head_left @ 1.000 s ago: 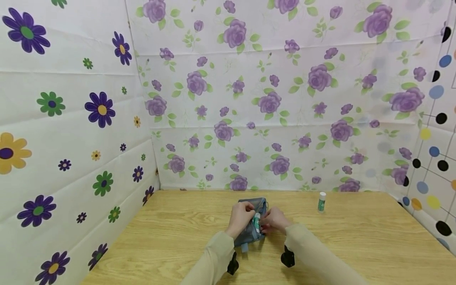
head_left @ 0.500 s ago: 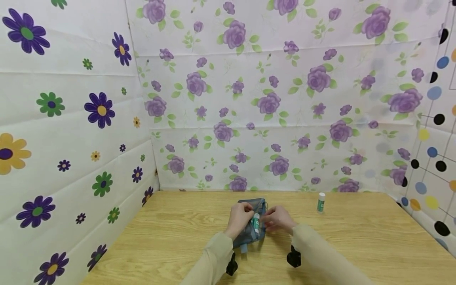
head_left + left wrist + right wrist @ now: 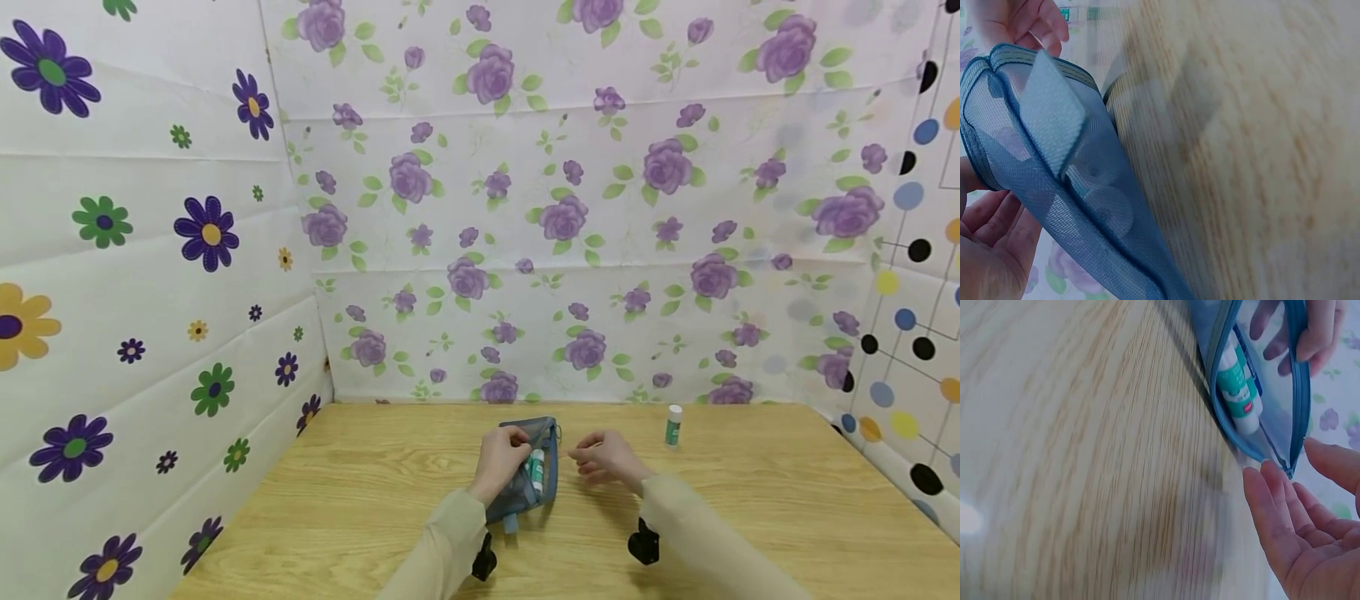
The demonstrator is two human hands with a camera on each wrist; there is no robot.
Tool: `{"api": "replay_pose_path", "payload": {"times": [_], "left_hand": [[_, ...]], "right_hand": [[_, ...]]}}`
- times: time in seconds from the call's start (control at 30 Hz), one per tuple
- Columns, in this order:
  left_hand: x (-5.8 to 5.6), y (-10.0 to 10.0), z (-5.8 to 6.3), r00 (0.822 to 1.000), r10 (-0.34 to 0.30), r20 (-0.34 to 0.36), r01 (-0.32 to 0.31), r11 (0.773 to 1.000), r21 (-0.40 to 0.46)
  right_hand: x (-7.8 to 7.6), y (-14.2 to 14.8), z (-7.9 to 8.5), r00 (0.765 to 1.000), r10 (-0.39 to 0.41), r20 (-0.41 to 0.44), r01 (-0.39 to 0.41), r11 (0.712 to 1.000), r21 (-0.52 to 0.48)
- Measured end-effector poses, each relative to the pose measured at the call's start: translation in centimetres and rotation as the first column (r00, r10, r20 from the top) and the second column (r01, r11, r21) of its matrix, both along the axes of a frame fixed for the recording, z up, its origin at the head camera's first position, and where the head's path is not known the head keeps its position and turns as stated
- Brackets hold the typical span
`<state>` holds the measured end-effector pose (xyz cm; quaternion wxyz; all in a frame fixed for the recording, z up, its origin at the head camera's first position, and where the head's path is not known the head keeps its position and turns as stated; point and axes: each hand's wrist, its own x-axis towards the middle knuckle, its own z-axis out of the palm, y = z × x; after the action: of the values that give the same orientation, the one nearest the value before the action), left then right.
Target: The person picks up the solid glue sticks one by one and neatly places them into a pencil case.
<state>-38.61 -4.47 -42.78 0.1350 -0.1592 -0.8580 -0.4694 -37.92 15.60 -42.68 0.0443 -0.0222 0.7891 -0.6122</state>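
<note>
A blue mesh zip pouch (image 3: 552,475) lies on the table with its mouth spread. My left hand (image 3: 501,457) pinches the pouch's rim between thumb and fingers. Inside, a green-and-white glue stick (image 3: 1238,394) rests against a second one, as the right wrist view shows. The left wrist view shows the pouch's end with its pale fabric tab (image 3: 1054,112); round ends show faintly through the mesh. My right hand (image 3: 609,458) hovers just right of the pouch, holding nothing, fingers loosely extended. Another glue stick (image 3: 673,426) stands upright with its white cap up, farther back right.
The wood-grain table (image 3: 360,500) extends to both sides of the pouch. A flowered cloth wall (image 3: 525,333) rises behind its back edge, with patterned sheets at left and right. Black wrist cameras hang beneath both sleeves.
My right hand has drawn away from the glue stick and pouch mouth, moving right. The left hand keeps its pinch on the rim, and the pouch stays in place.
</note>
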Motion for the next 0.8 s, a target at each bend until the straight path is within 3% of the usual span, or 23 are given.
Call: {"api": "replay_pose_path", "payload": {"times": [0.3, 0.8], "left_hand": [[0.0, 0.0, -0.1, 1.0, -0.009, 0.003, 0.009, 1.0, 0.002], [0.0, -0.1, -0.1, 1.0, -0.006, -0.002, 0.006, 1.0, 0.004]], "right_hand": [[0.0, 1.8, 0.1, 0.998, -0.059, -0.003, 0.059, 0.998, 0.017], [0.1, 4.3, 0.2, 0.997, -0.067, -0.027, 0.067, 0.998, -0.007]]}}
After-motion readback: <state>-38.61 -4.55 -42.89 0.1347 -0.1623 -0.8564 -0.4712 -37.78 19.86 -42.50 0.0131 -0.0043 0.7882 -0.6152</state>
